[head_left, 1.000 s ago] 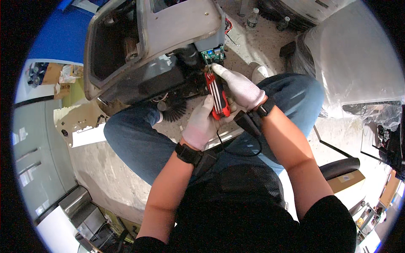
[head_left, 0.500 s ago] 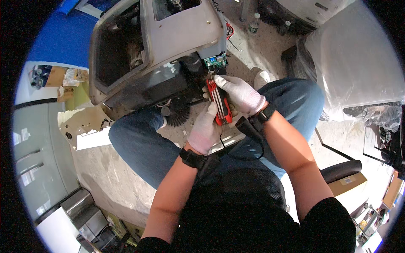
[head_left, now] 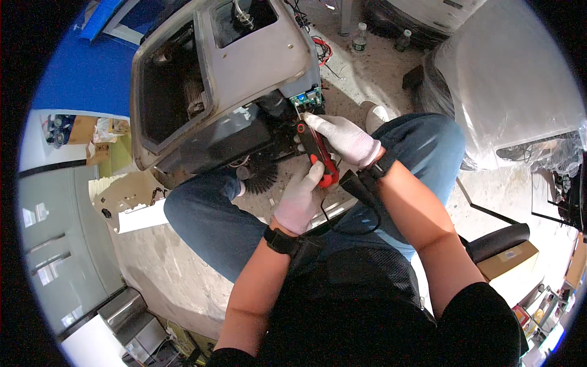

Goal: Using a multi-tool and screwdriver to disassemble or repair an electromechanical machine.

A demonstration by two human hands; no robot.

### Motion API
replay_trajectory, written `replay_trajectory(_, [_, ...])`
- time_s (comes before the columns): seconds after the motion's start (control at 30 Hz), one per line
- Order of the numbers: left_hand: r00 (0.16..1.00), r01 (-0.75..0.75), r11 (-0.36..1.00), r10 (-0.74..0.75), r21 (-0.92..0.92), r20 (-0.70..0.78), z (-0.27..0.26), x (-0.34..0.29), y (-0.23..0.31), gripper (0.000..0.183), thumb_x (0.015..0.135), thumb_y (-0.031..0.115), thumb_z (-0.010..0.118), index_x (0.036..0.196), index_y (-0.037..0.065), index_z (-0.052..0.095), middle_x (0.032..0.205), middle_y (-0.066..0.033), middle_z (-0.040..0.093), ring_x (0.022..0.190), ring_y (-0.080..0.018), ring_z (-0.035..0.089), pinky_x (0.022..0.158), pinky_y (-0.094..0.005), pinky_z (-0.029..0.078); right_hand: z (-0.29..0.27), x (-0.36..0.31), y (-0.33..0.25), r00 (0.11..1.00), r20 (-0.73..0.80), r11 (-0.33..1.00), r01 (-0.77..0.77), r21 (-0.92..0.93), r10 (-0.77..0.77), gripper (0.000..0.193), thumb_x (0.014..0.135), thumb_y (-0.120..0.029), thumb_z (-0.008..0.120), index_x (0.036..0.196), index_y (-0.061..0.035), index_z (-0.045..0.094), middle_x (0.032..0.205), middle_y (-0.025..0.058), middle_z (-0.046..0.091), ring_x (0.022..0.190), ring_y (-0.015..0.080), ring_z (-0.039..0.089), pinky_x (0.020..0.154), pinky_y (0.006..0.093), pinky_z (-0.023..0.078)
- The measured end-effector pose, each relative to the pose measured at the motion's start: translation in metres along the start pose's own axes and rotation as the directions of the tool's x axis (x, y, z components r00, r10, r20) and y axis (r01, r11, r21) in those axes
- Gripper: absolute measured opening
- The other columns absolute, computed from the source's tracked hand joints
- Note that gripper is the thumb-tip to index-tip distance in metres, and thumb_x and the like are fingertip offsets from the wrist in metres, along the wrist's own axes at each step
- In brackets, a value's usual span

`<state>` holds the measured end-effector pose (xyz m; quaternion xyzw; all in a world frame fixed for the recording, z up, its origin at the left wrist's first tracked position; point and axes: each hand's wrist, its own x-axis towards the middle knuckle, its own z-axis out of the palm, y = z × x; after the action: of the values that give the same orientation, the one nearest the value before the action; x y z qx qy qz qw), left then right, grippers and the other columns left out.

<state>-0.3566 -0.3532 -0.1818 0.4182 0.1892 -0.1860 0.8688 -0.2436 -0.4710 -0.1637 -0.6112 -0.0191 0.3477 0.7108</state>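
Observation:
A red and black folding hex key set (head_left: 312, 144) lies between my gloved hands, with a thin metal key unfolded toward the machine. My left hand (head_left: 298, 200) is closed on its lower end, the thumb resting along the handle. At the upper end my right hand (head_left: 345, 138) pinches the tool near the base of the unfolded key. Just beyond the fingertips is a green circuit board (head_left: 306, 98) at the corner of the grey machine (head_left: 257, 68). Whether the key's tip touches anything there cannot be made out.
A black round brush (head_left: 260, 175) sits under the machine, near my left foot. Red and black wires (head_left: 322, 50) hang at its far side. Two bottles (head_left: 359, 38) stand on the floor beyond. Plastic-wrapped equipment (head_left: 507, 92) is at right, and a cream panel (head_left: 125, 199) at left.
The folding tool has turned in my hands: its black and red side now faces up, where the silver keys showed before. My view has shifted slightly.

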Motion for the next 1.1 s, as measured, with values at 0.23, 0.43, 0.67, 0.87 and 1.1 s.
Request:
replay_trajectory(0.23, [0.990, 0.098, 0.975, -0.076, -0.198, 0.119, 0.006, -0.001, 0.010, 0.041, 0.095, 0.031, 0.050, 0.128, 0.007, 0.044, 0.119, -0.0053, 0.052, 0.106, -0.0205, 0.053, 0.094, -0.0380, 0.041, -0.011, 0.006, 0.008, 0.980, 0.188, 0.989, -0.087, 0.121, 0.063, 0.049, 0.091, -0.039, 0.057, 0.112, 0.0051, 0.057, 0.092, 0.0088, 0.064, 0.076, 0.0123, 0.058, 0.073, 0.0280, 0.047])
replay_trajectory(0.43, [0.990, -0.035, 0.968, 0.068, 0.249, -0.124, 0.018, 0.002, 0.010, 0.038, 0.098, 0.028, 0.043, 0.125, 0.001, 0.044, 0.114, -0.0092, 0.054, 0.099, -0.0191, 0.057, 0.086, -0.0329, 0.048, -0.004, -0.003, -0.003, 0.999, 0.005, 0.964, 0.050, -0.260, -0.050, 0.054, 0.087, -0.043, 0.060, 0.106, 0.0070, 0.062, 0.085, 0.0079, 0.065, 0.078, 0.0115, 0.056, 0.075, 0.0279, 0.046])
replay_trajectory(0.67, [0.993, 0.045, 0.927, -0.001, -0.372, 0.118, -0.010, 0.004, 0.002, 0.033, 0.101, 0.025, 0.033, 0.125, 0.004, 0.044, 0.118, -0.0128, 0.055, 0.105, -0.0233, 0.057, 0.089, -0.0370, 0.050, -0.015, 0.003, 0.005, 0.956, 0.276, 0.989, -0.125, 0.076, 0.099, 0.052, 0.092, -0.047, 0.052, 0.111, 0.0006, 0.060, 0.092, 0.0060, 0.064, 0.077, 0.0110, 0.058, 0.069, 0.0250, 0.047])
replay_trajectory(0.87, [0.996, 0.085, 0.956, -0.081, -0.282, 0.024, 0.010, 0.001, 0.020, 0.034, 0.095, 0.017, 0.046, 0.126, 0.003, 0.044, 0.119, -0.0148, 0.056, 0.109, -0.0251, 0.057, 0.094, -0.0372, 0.046, -0.010, 0.006, 0.008, 0.984, 0.163, 0.996, -0.067, -0.056, 0.075, 0.050, 0.089, -0.044, 0.059, 0.105, 0.0027, 0.064, 0.095, 0.0059, 0.066, 0.085, 0.0117, 0.057, 0.079, 0.0274, 0.045])
replay_trajectory(1.1, [0.974, -0.156, 0.970, 0.182, -0.185, 0.133, -0.015, 0.003, -0.003, 0.051, 0.076, -0.004, 0.066, 0.123, -0.002, 0.044, 0.109, -0.0133, 0.061, 0.099, -0.0240, 0.061, 0.085, -0.0320, 0.048, -0.006, 0.009, 0.004, 0.996, 0.052, 0.938, -0.051, -0.342, 0.073, 0.064, 0.082, -0.056, 0.061, 0.106, 0.0040, 0.061, 0.091, 0.0113, 0.063, 0.082, 0.0147, 0.057, 0.076, 0.0306, 0.046])
